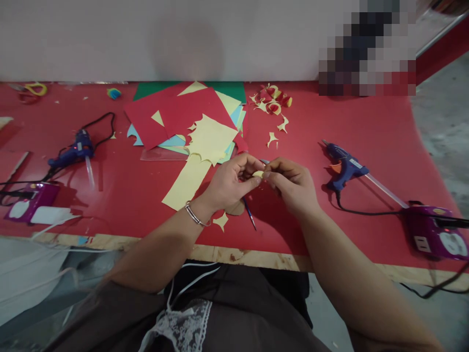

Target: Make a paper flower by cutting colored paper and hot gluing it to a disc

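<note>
Right between the two hands, above the red counter [120,205], is a small yellow piece [258,174]. The left hand [232,180] has its thumb and fingers closed on one end of it. The right hand [293,186] pinches at the other end, with its thumb and first finger close together. Just below the hands, a round tan thing [236,208] and a thin blue stick [250,215] lie on the counter, both partly hidden. A pointy yellow scrap [221,221] lies near the left wrist, which wears a silver bracelet [192,213]. Past the left hand lies a long yellow strip [185,183], and at its top is a yellow sheet [212,139] with bites cut from its edges. That sheet lies over red paper [194,110], with blue and green paper peeking out. To the right of the stack sits a little heap of red and yellow bits [273,101]. Farther right is a blue glue gun [344,164] with a clear stick in its back, near a purple box [425,232]. Another blue glue gun [81,145] lies far to the left, near scissors [35,89] with yellow on the handle.
</note>
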Motion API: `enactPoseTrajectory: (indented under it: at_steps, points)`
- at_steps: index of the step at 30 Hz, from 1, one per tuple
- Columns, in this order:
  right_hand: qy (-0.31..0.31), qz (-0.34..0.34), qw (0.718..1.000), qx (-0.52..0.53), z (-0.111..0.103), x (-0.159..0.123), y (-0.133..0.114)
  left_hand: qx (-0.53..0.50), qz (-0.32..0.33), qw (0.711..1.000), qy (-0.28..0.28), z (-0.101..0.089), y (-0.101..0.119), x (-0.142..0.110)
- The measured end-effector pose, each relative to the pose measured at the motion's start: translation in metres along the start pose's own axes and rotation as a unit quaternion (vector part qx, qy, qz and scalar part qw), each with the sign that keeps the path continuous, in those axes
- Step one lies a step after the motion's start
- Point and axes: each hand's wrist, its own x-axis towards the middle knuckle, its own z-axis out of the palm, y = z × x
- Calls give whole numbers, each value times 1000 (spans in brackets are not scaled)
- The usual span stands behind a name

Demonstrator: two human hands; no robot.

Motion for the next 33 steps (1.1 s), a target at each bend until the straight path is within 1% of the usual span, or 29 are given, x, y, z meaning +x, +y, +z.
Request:
enactPoseTrajectory:
  at_steps: [3, 6, 8, 12, 18, 25, 30, 33]
  points:
    - [14, -29, 999, -40, 1, 0, -1, -36, -38, 998, 18, 0, 0, 0]
    - [32, -79, 993, -81, 1, -2, -1, -126, -89, 988, 33, -1, -3, 1]
    - [34, -105, 988, -112, 1, -3, 1, -177, -111, 977, 49, -1, -5, 2]
    - [24, -127, 978, -162, 1, -4, 4, -209, -134, 965, 84, -2, -6, 5]
    - [10, -130, 978, -165, -1, -5, 3, -219, -134, 962, 93, -5, -4, 6]
    - [8, -114, 978, -173, -2, -4, 2, -205, -112, 970, 75, -6, -11, 7]
    - [22, -123, 975, -186, -2, -3, 3, -189, -100, 972, 97, -2, -13, 7]
    - [27, -137, 972, -189, -1, -3, 3, -188, -107, 971, 105, 1, -13, 6]
